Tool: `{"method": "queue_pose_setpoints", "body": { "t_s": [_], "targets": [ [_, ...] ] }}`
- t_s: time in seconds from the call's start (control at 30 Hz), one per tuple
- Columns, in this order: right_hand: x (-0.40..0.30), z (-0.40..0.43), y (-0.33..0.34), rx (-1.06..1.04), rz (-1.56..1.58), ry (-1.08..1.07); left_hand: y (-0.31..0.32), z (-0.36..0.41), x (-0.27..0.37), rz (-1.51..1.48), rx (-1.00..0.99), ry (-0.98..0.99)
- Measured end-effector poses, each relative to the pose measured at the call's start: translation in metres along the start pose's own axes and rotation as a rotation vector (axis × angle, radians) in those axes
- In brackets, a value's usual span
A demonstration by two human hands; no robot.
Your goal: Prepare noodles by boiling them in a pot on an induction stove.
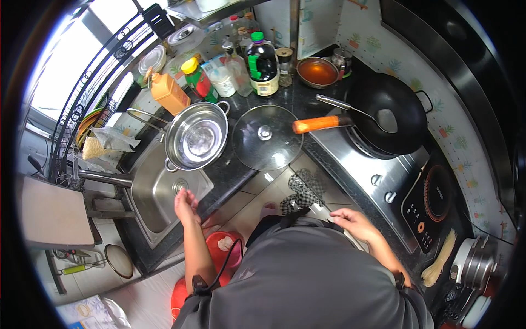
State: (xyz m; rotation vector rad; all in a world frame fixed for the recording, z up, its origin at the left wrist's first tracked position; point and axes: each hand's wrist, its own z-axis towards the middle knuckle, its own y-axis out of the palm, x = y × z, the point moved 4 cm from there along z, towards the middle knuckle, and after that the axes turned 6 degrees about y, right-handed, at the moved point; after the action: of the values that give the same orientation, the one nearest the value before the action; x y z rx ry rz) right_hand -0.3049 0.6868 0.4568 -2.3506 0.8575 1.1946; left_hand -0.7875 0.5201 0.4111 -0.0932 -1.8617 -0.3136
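Observation:
My left hand [187, 206] hovers over the near edge of the stainless steel sink [158, 201], holding nothing, fingers loosely curled and apart. Low at my right side, beside the counter front, is my right hand [352, 222]; its fingertips meet near something pale that I cannot make out. A two-handled steel pot [196, 135] with clear liquid stands at the sink's far corner. Next to it a glass lid [267, 137] lies on the counter, overhanging its edge. On the gas stove [361, 168] sits a black wok [382, 90] with a wooden handle [316, 124]; a metal spatula [355, 107] rests inside.
Along the back stand an orange pump bottle [168, 92], a green-capped bottle [262, 61] and a bowl of reddish-brown liquid [317, 72]. An induction cooker [429, 201] and a bundle of dry noodles [439, 259] lie to the right. A red bucket [224, 246] is by my legs.

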Motion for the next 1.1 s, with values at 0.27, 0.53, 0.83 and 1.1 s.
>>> {"method": "queue_pose_setpoints", "body": {
  "t_s": [0.27, 0.53, 0.83, 1.1],
  "targets": [
    [-0.075, 0.07, 0.079, -0.081, 0.076, -0.049, -0.002, 0.115, 0.008, -0.005, -0.025, -0.102],
    [-0.105, 0.097, 0.109, 0.055, -0.135, -0.035, -0.023, 0.172, -0.02, -0.176, -0.239, -0.257],
    [-0.094, 0.085, 0.121, 0.109, 0.077, 0.032, 0.014, 0.21, -0.007, -0.201, -0.56, -0.361],
    [-0.102, 0.098, 0.137, 0.107, 0.134, 0.021, 0.02, 0.184, -0.012, -0.075, -0.506, -0.538]
  ]
}}
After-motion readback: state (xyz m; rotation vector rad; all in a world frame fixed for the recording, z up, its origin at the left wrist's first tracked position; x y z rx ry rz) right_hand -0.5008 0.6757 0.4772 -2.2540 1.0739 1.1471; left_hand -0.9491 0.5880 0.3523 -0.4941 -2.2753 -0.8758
